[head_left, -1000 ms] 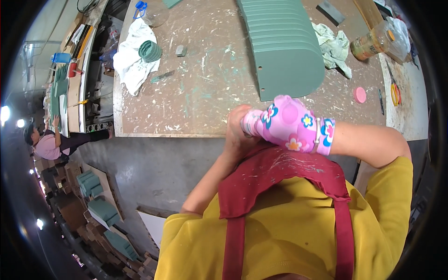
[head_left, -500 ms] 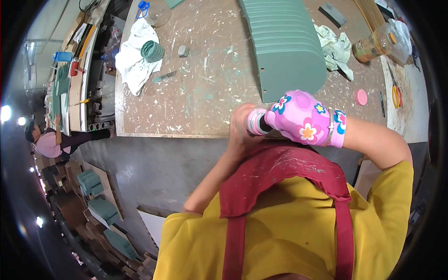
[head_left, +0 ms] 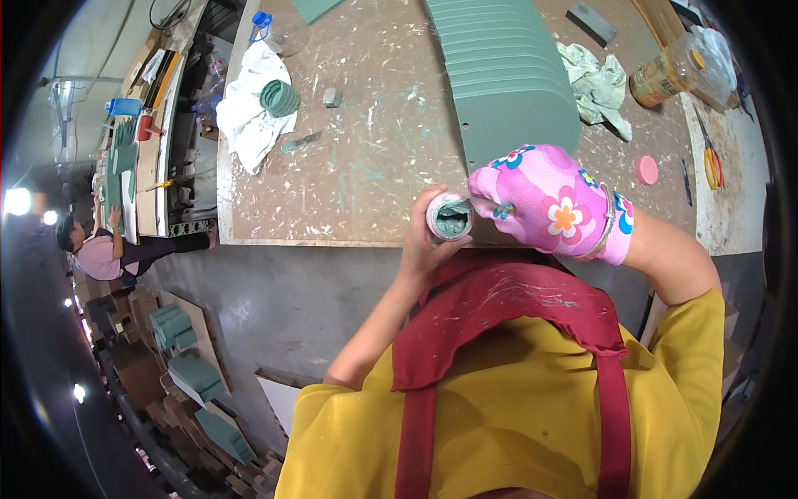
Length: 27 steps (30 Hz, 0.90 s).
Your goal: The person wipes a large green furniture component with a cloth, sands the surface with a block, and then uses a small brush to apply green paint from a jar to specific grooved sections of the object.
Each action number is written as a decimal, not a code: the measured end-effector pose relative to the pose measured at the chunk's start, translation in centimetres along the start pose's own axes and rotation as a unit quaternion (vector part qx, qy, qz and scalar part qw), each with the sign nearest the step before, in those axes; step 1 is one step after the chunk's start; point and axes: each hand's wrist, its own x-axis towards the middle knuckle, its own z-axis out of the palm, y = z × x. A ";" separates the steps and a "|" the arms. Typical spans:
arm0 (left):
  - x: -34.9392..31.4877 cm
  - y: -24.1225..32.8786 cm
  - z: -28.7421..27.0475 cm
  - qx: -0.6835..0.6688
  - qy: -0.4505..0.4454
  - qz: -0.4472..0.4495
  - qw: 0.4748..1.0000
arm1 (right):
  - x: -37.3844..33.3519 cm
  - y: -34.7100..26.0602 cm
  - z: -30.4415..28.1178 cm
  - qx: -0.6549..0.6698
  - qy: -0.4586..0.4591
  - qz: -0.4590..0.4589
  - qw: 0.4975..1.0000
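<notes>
Our paint-flecked table (head_left: 366, 116) ends, in the head view, just below the jar (head_left: 450, 199) of green paste (head_left: 453, 226). Our left hand (head_left: 418, 237) wraps it; our gloved right hand (head_left: 553, 204) curls beside, whether empty we cannot tell. Handling paste seems the step, calling for a steady jar; panels (head_left: 515, 108) lie just ahead, more room leftward.

No readable text, coloured label (head_left: 651, 86) on orange-capped bottle (head_left: 672, 71), its print too blurred
</notes>
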 end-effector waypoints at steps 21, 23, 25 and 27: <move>0.4 3.1 0.0 0.250 -0.050 0.111 0.961 | 0.0 0.9 2.3 -0.080 -0.136 -0.041 0.987; 0.3 2.7 -0.1 0.249 -0.058 0.098 0.962 | -0.1 1.9 4.0 -0.099 -0.153 -0.036 0.983; 0.2 2.5 -0.3 0.248 -0.063 0.086 0.963 | -0.2 2.5 4.5 -0.141 -0.140 -0.052 0.979; 0.2 3.0 -0.3 0.201 -0.066 0.000 0.977 | -0.1 2.7 4.5 -0.180 -0.127 -0.068 0.973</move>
